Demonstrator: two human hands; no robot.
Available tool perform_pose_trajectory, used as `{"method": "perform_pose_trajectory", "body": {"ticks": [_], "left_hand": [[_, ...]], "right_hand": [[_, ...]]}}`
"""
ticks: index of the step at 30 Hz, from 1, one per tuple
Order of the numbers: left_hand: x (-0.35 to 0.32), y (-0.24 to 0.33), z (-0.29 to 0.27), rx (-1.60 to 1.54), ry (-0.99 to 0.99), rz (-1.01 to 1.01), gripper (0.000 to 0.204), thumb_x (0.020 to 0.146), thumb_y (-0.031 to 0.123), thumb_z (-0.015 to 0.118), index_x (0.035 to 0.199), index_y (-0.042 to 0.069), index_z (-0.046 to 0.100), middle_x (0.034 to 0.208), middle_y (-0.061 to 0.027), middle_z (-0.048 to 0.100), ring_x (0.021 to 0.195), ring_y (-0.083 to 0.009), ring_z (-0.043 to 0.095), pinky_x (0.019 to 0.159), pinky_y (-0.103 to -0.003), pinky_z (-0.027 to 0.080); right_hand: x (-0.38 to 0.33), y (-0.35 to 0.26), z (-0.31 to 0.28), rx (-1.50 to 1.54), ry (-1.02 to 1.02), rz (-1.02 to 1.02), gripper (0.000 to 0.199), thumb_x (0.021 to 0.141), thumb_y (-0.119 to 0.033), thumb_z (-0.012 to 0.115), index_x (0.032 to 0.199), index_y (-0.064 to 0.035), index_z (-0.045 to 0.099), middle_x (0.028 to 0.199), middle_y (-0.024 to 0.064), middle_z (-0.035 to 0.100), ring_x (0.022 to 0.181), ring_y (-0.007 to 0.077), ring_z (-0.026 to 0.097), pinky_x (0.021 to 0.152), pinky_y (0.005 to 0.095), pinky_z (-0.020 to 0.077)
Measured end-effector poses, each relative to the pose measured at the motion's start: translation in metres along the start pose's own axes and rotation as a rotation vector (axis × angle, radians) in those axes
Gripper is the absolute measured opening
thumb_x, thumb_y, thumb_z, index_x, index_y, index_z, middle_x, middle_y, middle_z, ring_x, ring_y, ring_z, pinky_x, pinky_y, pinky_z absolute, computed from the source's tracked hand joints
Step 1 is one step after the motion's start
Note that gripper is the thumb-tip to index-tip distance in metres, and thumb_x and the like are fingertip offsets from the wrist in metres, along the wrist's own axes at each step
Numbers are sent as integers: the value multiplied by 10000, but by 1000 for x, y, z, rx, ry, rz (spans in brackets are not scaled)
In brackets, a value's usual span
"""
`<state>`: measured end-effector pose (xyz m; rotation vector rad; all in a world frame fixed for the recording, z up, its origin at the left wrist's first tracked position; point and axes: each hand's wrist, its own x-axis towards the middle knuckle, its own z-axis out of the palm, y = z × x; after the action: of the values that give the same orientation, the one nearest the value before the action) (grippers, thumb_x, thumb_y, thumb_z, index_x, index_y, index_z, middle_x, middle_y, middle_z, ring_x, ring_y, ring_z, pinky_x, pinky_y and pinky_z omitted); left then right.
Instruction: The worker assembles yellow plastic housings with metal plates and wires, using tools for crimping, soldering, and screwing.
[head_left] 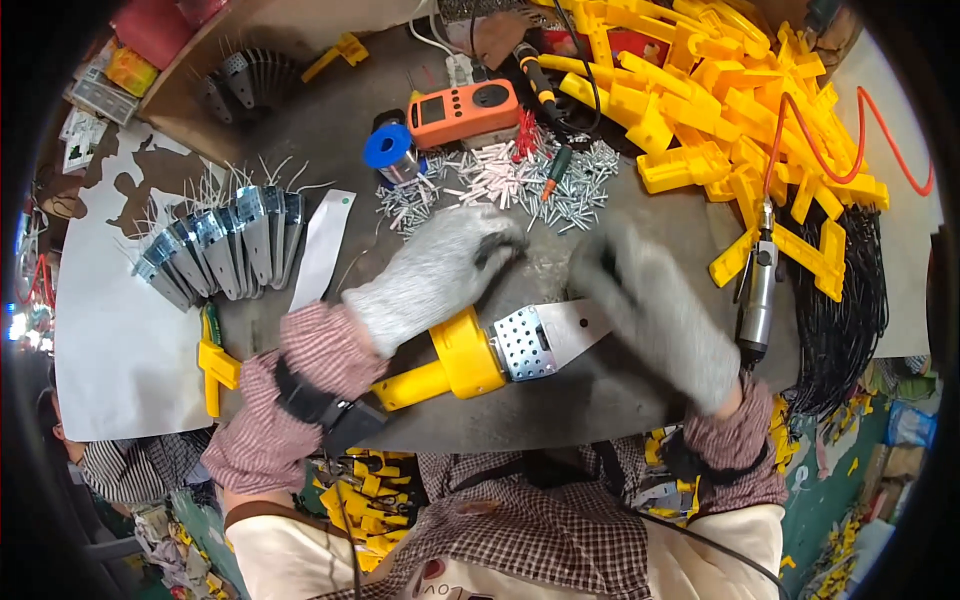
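Note:
Both of my hands wear grey work gloves. My left hand (440, 268) is over the middle of the table, its fingers curled together; whatever they hold, if anything, is hidden. Below it lies a tool with a yellow plastic handle and collar (470, 352), a perforated metal sleeve (522, 343) and a flat pointed metal plate (577, 330). My right hand (655, 305), smeared by motion, is beside the plate's tip. Ahead of the hands are loose silver screws (585, 185), small whitish pieces (490, 172) and a small green-and-orange screwdriver (557, 172).
An orange meter box (465, 110) and a blue-flanged wire spool (388, 147) stand behind the screws. Yellow plastic shells (690, 100) heap at far right, near a metal air screwdriver (762, 290) and black cables (848, 300). Metal blades with white wires (225, 240) lie left.

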<state>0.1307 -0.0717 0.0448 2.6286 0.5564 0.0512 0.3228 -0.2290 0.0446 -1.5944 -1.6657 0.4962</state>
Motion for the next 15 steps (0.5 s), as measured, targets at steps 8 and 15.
{"method": "perform_pose_trajectory", "body": {"ticks": [8,15], "left_hand": [[-15,12,-5,-408,-230,-142,221,954,119,677,1150,21,703,1013,-134,753,960,-215,723,900,-360,552],[-14,10,0,-479,-415,-102,249,970,122,659,1185,2,695,1141,-135,724,1060,-198,671,964,-355,526]], "right_hand": [[-41,26,46,348,-210,-125,131,942,-88,659,1072,-73,648,979,106,676,960,274,680,839,367,529],[-45,27,39,532,-279,-15,162,952,-58,645,1113,-53,625,994,111,676,974,252,685,830,353,527]]}}
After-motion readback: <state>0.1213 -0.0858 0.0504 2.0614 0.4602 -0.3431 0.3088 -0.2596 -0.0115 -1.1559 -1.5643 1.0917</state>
